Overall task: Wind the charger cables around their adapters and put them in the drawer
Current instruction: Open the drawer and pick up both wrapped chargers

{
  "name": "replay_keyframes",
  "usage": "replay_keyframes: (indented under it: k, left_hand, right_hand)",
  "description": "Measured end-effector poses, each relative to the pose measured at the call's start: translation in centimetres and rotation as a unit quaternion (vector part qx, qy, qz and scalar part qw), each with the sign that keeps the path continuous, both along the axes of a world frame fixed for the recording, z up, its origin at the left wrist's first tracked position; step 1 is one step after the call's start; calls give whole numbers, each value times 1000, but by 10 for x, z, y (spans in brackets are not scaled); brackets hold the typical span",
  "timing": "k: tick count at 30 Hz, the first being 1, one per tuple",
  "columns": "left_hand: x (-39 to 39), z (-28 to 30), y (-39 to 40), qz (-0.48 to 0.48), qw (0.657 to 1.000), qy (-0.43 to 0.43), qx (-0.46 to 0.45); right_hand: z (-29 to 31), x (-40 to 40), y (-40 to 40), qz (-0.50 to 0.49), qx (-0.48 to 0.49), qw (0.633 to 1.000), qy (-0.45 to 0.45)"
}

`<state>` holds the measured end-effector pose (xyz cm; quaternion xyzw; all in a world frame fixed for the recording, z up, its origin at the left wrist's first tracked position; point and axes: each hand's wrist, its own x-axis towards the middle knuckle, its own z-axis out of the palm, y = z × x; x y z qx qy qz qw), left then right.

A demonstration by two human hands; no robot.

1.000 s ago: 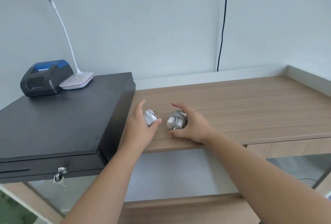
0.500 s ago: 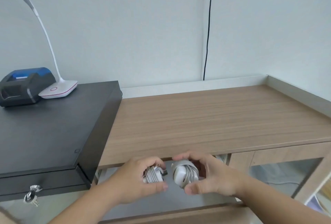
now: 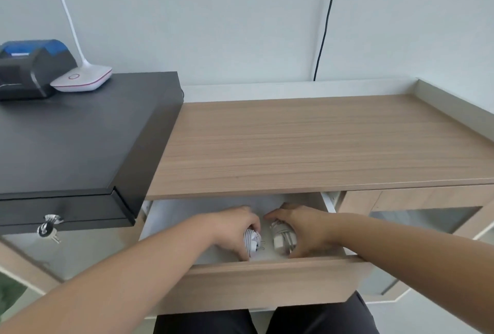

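The wooden drawer (image 3: 264, 284) under the desk stands pulled out, its pale inside showing. Both hands are down inside it. My left hand (image 3: 232, 226) grips a white adapter with cable wound round it (image 3: 252, 243), its prongs pointing right. My right hand (image 3: 304, 229) holds a second white cable-wrapped adapter (image 3: 283, 240) just beside the first. Both adapters sit low near the drawer's front wall; whether they touch the bottom is not clear.
A black cash box (image 3: 80, 141) with keys (image 3: 49, 228) in its lock sits on the left. On it stand a black-and-blue printer (image 3: 32, 69) and a white lamp base (image 3: 81, 81). The wooden desktop (image 3: 307, 146) spans the middle. A black cable (image 3: 324, 26) hangs down the wall.
Both hands carried the wrapped adapters off the desktop, over its front edge and down into the open drawer. The view tilted downward.
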<state>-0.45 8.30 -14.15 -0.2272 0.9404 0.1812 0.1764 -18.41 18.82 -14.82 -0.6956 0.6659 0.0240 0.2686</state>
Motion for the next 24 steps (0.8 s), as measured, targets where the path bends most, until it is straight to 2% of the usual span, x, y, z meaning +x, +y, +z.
replay_keyframes:
  k: [5,9,13,15,16,18,20,24]
  left_hand:
    - [0,-10,-3,20,1000,-14,-2]
    - [0,5,0,43,998,-31,21]
    - [29,44,14,98,982,80,139]
    - [55,61,30,103,965,137,198]
    - [69,67,40,103,961,161,199]
    - [89,73,58,103,965,193,147]
    - [97,67,69,100,975,192,52]
    - [99,40,70,98,967,193,-133]
  right_hand:
    - [-6,2,-2,61,10,998,13]
    - [3,3,4,61,29,997,24]
    - [43,0,26,-25,10,999,-41]
    - [58,0,48,-64,-37,994,-81]
    - [61,3,61,-81,-82,989,-91]
    - [59,15,81,-110,-188,971,-101]
    - [47,30,95,-130,-275,948,-95]
    - [24,44,101,-113,-417,902,-21]
